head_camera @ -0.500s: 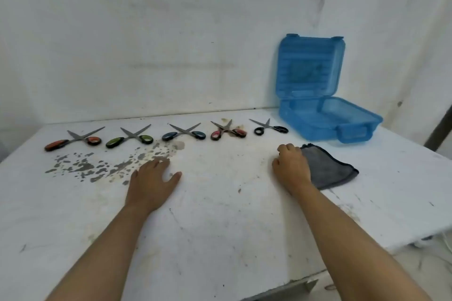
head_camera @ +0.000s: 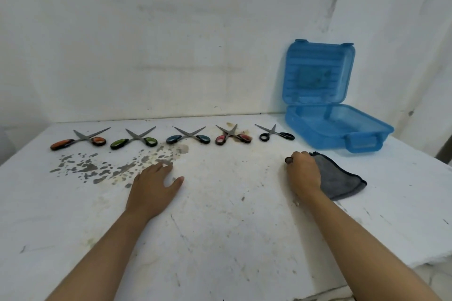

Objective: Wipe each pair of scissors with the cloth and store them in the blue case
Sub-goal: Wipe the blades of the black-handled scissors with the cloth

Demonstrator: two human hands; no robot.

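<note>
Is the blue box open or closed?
Open. The blue case's lid stands upright against the wall, and the bottom tray looks empty.

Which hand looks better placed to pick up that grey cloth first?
The right hand. Its curled fingers already rest on the grey cloth, close to the open blue case. The left hand lies flat on the table, farther from the cloth.
</note>
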